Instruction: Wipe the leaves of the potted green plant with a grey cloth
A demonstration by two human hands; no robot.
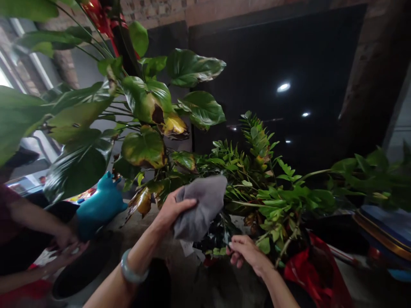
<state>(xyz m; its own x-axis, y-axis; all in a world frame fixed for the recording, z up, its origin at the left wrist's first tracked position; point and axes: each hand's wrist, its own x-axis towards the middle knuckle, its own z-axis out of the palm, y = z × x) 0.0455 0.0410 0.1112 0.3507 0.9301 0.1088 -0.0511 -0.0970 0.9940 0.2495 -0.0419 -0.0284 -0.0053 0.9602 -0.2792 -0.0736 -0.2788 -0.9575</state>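
Observation:
My left hand (170,210) is closed on a grey cloth (202,205), holding it up against the foliage of a small-leaved plant (260,179). A pale bracelet (131,269) circles that wrist. My right hand (245,253) is lower, fingers curled around dark leaves at the plant's base; what it pinches is hard to make out. A tall plant with large leaves (144,107), some yellowed and brown, rises to the left.
Another person's arms and hands (64,239) reach in at the left, next to a teal watering can (99,205) and a black pot (83,269). Red wrapping (314,273) lies at lower right. A dark wall and brick pillar stand behind.

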